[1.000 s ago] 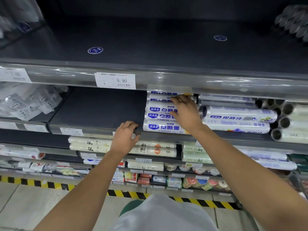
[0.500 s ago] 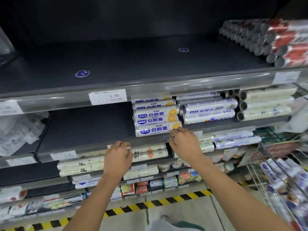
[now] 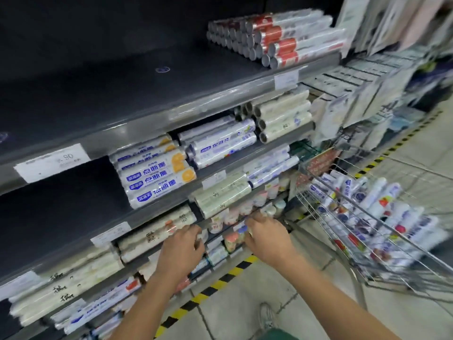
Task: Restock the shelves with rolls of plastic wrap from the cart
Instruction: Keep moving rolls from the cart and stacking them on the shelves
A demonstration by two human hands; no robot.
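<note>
Both hands had come down from the shelf edge by the blue-label rolls, and the view had swung right, so more of the cart showed. Closest in, a shoe (image 3: 268, 315) stood on the pale floor. Just past it a yellow and black stripe (image 3: 208, 290) ran along the foot of the shelves. The left hand (image 3: 182, 244) hung in front of a low shelf with its fingers loosely bent and a little apart, and it held nothing. Pale rolls (image 3: 152, 231) lay just behind it, but the picture was too blurry to tell if the fingers touched them. The right hand (image 3: 266, 238) was near it, also with loosely bent fingers and nothing in it. Small blurry packs sat on the low shelf behind that hand. To the right stood the wire cart (image 3: 316, 209), and many rolls of plastic wrap (image 3: 392, 217) lay piled inside it. Higher up and farther back, a stack of blue-label rolls (image 3: 157, 177) lay on the middle shelf (image 3: 152, 214). Left of the stack, the shelf board was dark and bare. More rolls lay to the right of the stack. A white price tag (image 3: 52, 161) hung on the shelf edge above. Farthest away, on the top shelf, lay a pile of red-label rolls (image 3: 277, 38).
</note>
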